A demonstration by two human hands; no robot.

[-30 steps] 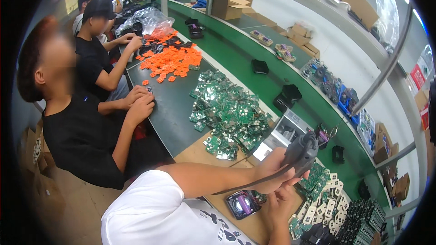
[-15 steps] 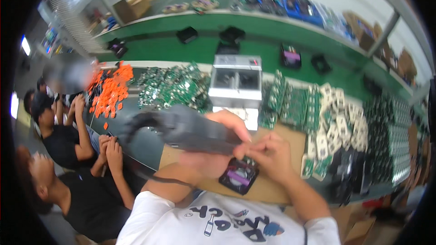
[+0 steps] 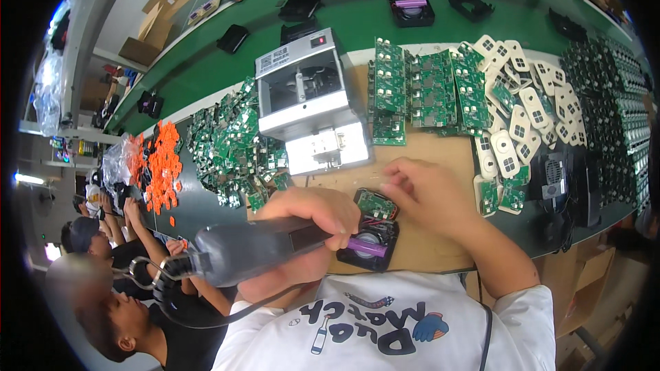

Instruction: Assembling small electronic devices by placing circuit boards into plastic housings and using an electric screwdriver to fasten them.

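My left hand [image 3: 313,216] is closed around a dark electric screwdriver [image 3: 251,251], held nearly level. A metal hanging ring [image 3: 144,269] and a cable are at its left end; its working tip is hidden by my fingers. Just right of that hand, a black housing [image 3: 385,255] lies face up on the brown board. Inside sit a purple battery cell [image 3: 368,246], a round part and red wires, with a green circuit board [image 3: 377,205] at its far end. Beside that board, my right hand [image 3: 430,192] has loosely bent fingers apart, and nothing shows in them.
A grey machine with a lit tray [image 3: 330,151] stands ahead. Around the brown work board [image 3: 433,154] lie heaps of green circuit boards [image 3: 230,144], orange parts [image 3: 161,165] and cream covers [image 3: 533,106]. Black housings [image 3: 409,10] line the green shelf. People sit at the left.
My hands were together above the housing; my right hand has drawn away to the right. The screwdriver's ring end has swung lower and nearer. The whole view has shifted and tilted.
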